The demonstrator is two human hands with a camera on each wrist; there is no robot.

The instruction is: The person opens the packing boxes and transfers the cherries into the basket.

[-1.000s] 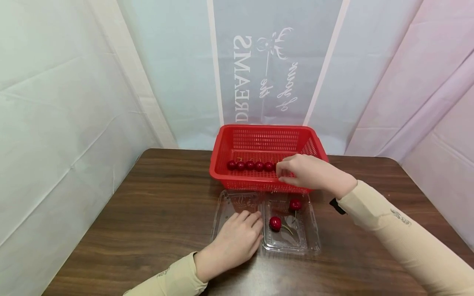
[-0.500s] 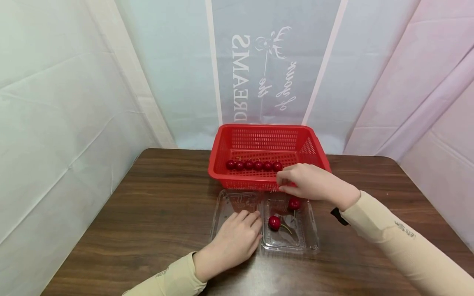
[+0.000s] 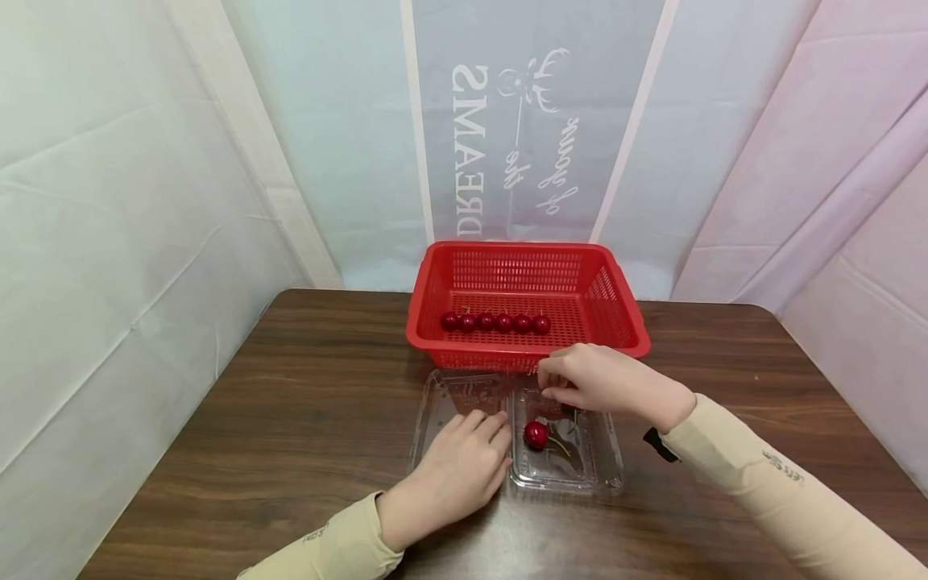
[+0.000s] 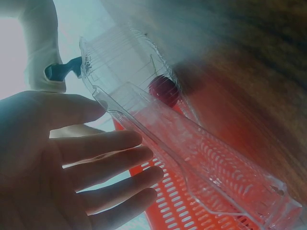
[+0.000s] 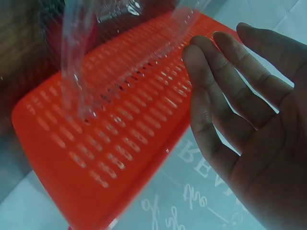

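Note:
Two cherries lie in the right half of an opened clear plastic clamshell box (image 3: 569, 486). The nearer red cherry (image 3: 536, 435) shows whole with its stem; the other is mostly hidden beneath my right hand (image 3: 598, 380). That hand hovers over the box's far end, and in the right wrist view its loosely bent fingers (image 5: 201, 112) hold nothing. My left hand (image 3: 457, 467) lies at the fold between the box's two halves, its fingers extended in the left wrist view. Behind the box, a row of several cherries (image 3: 486, 322) sits inside a red perforated basket (image 3: 569, 310).
The basket stands right behind the box on a dark wooden table (image 3: 319, 403). A pale printed curtain (image 3: 362, 161) hangs beyond the table's back edge, with white cloth (image 3: 130, 201) along the left and more at the right.
My right hand has drawn back from the basket toward me, over the clear box. The row's rightmost cherry, first hidden by the hand, now shows fully. My left hand stays put.

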